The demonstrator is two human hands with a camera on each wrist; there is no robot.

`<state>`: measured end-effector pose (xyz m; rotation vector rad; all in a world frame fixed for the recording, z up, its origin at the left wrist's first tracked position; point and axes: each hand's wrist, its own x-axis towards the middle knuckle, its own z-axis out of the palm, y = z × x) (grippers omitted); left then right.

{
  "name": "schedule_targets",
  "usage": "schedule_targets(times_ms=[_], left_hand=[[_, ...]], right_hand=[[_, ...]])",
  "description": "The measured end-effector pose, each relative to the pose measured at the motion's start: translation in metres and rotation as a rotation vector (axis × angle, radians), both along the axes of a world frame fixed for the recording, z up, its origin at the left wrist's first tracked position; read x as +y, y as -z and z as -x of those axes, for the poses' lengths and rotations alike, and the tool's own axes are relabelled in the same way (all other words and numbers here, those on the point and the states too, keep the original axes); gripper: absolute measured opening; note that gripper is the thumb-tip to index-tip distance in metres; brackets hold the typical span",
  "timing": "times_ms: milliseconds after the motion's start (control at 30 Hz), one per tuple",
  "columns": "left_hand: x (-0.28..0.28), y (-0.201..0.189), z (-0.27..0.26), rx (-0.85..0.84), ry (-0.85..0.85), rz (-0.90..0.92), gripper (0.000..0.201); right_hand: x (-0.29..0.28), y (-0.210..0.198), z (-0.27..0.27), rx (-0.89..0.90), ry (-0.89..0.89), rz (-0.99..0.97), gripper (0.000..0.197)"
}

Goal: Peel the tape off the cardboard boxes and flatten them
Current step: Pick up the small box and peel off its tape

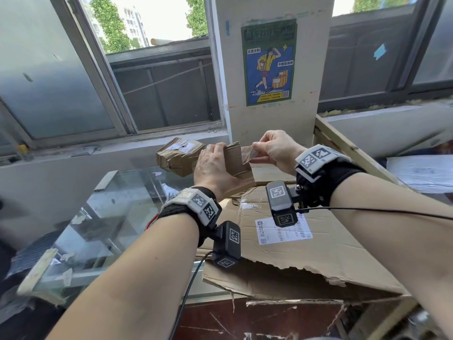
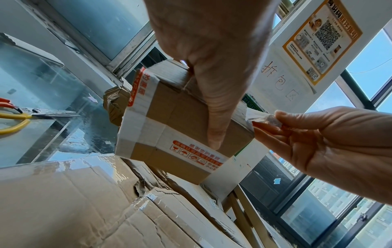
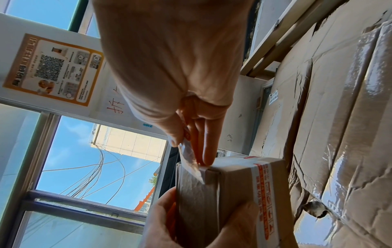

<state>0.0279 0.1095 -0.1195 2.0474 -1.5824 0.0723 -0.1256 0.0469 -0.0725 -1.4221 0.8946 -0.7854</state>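
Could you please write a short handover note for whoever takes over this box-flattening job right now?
Left hand: grips the small box, held up over the flattened cardboard.
Right hand: pinches a clear tape strip lifted at the box's edge.
Second taped box sits behind; scissors lie on the glass top.
Done: one strip started.
Left: finish the strip, remove the printed tape, flatten both boxes.
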Motion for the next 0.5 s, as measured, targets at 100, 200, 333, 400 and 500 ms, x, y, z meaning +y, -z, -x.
schedule_targets(times_ms=[100,200,333,400,500], left_hand=[[0.0004,-0.0005,-0.0007,-0.012,-0.009,0.004,0.095],[-0.0003,-0.0013,-0.0003,0.005,-0.025,0.006,0.095],[-0.0037,-0.0027,0.0019,0.003,-0.058,-0.010,0.095],[-0.0040,-0.0026,0.0038,-0.026,-0.071,-0.014,0.093],[-0.0042,-0.0032,0.0076,-0.053,-0.068,0.002,0.093]], right_hand=[[-0.0011,0.0000,0.0019,-0.041,0.001,-0.046,0.015],[-0.0021,0.0017,0.0018,-0.096,0.020,-0.073,0.013],[-0.0017,0.0022,-0.0029,-0.061,0.048,0.003,0.020],[0.0001,0.0008,-0.0041,0.013,0.046,0.087,0.029],[0.0049,-0.0006,-0.0066,0.158,0.038,0.223,0.050]])
